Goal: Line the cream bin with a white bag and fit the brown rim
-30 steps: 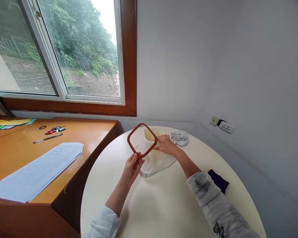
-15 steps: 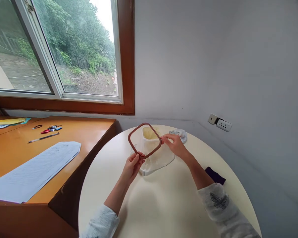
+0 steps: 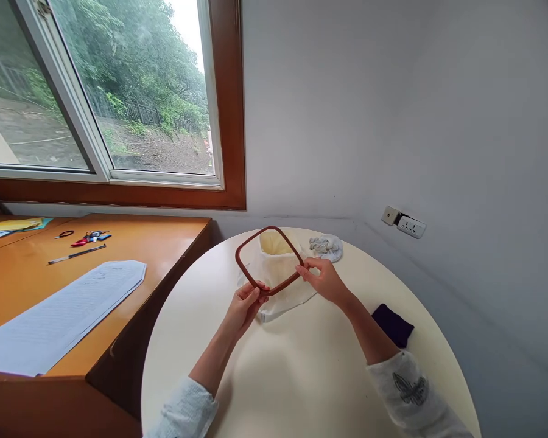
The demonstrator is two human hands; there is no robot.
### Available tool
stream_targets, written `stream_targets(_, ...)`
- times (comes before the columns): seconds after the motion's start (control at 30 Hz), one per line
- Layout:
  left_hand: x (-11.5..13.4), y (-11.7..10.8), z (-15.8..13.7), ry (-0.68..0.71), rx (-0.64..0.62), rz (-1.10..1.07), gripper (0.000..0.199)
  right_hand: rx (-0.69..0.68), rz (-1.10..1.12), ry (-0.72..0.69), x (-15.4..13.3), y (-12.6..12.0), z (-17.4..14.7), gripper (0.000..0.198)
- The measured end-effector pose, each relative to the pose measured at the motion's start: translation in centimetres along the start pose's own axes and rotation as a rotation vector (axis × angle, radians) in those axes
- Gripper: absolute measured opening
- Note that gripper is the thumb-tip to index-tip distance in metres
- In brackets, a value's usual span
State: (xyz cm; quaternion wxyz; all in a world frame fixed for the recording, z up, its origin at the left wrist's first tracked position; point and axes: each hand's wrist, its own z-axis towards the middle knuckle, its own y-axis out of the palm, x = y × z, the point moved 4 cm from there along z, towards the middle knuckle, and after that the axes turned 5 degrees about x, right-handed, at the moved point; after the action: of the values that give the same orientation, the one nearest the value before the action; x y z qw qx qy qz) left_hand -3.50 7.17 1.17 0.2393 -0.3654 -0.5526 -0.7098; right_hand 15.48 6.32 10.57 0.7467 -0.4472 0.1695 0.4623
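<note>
A brown, rounded-square embroidery hoop is held up tilted above the round table. My left hand pinches its lower corner between thumb and fingers. At its right corner, my right hand has thumb and fingers closed on the rim. Through the hoop's opening shows a white cloth bag, standing partly upright on the table with its mouth open and a yellowish inside. Part of the bag is hidden behind the hoop and my hands.
Beyond my right hand lies a crumpled pale cloth. A dark purple folded cloth rests beside my right forearm on the round table. The wooden desk at left bears papers, a pen and keys.
My right hand has shifted slightly down and now grips the hoop's right corner more fully. The hoop has turned a little, its right corner lower. My left hand keeps its hold.
</note>
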Motion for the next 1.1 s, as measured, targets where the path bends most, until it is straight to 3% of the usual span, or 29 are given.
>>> stream_targets(0.17,-0.2,0.7,-0.2,-0.025,-0.008,0.019,0.027,0.093,0.038,0.051,0.3,-1.2,-1.5,0.034)
stream_targets(0.3,-0.4,0.7,-0.2,-0.033,-0.015,0.025,0.027,0.230,-0.011,0.218,2.6,-4.6,-3.9,0.036)
stream_targets(0.5,-0.5,1.1,-0.3,-0.056,0.003,0.004,0.018,0.226,-0.177,0.580,9.2,-12.0,-11.5,0.042)
stream_targets(0.63,-0.6,1.6,-0.4,-0.062,-0.009,0.015,0.017,0.251,-0.290,0.823,13.0,-15.5,-17.5,0.042)
stream_targets(0.83,-1.0,1.8,-0.5,-0.068,-0.018,0.024,0.018,0.204,-0.425,1.016,16.3,-16.9,-22.2,0.042)
stream_targets(1.1,-1.0,1.6,-0.4,-0.072,0.020,0.026,0.018,0.028,-0.640,1.149,16.8,-16.7,-23.0,0.035)
